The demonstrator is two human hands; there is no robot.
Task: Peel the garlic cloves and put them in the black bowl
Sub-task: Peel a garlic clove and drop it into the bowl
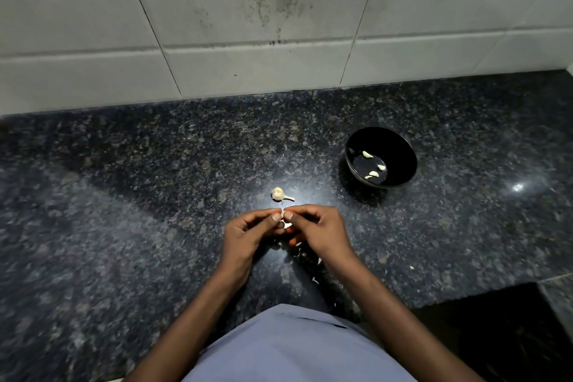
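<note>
Garlic clove (282, 214) pinched between thumbs of left hand (248, 234) and right hand (316, 229), skin being split; black bowl (380, 157) beyond right fingers.

I see a black bowl (381, 157) at two o'clock holding pale cloves (374, 166), on a dark speckled counter (155, 180); white tiles (217, 25) at twelve.

Your left hand (245, 234) and right hand (319, 231) meet at the lower centre of the frame, fingers curled and thumbs nearly touching. Together they pinch a garlic clove (283, 216). Both bare forearms rise from the bottom edge, converging.
</note>
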